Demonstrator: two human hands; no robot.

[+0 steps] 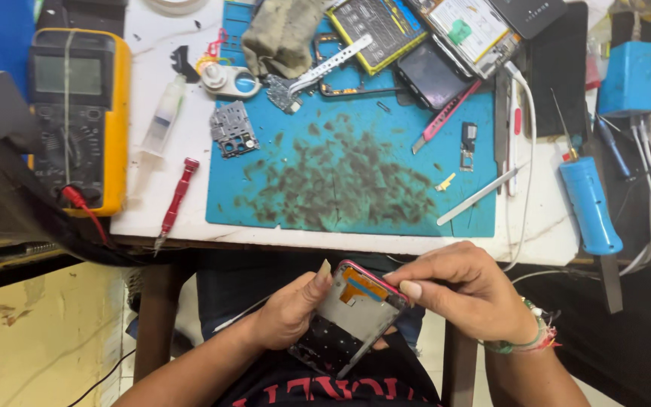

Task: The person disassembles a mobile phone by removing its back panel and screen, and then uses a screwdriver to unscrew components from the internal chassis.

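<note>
I hold an opened phone frame [348, 316] with a pink rim over my lap, below the table edge. My left hand [291, 309] cups it from the left, thumb up along its edge. My right hand [465, 290] pinches its top right corner with fingertips. Inside the frame show grey metal, an orange strip and a dark lower part.
A blue work mat [356, 173], stained dark, lies on the white table [160, 215]. On it: a small circuit board [233, 128], tweezers [480, 196], a pink-handled knife [446, 117], phone parts [427, 75]. A red screwdriver [178, 196], syringe [163, 117], yellow multimeter [80, 113] sit left; a blue tool [589, 203] right.
</note>
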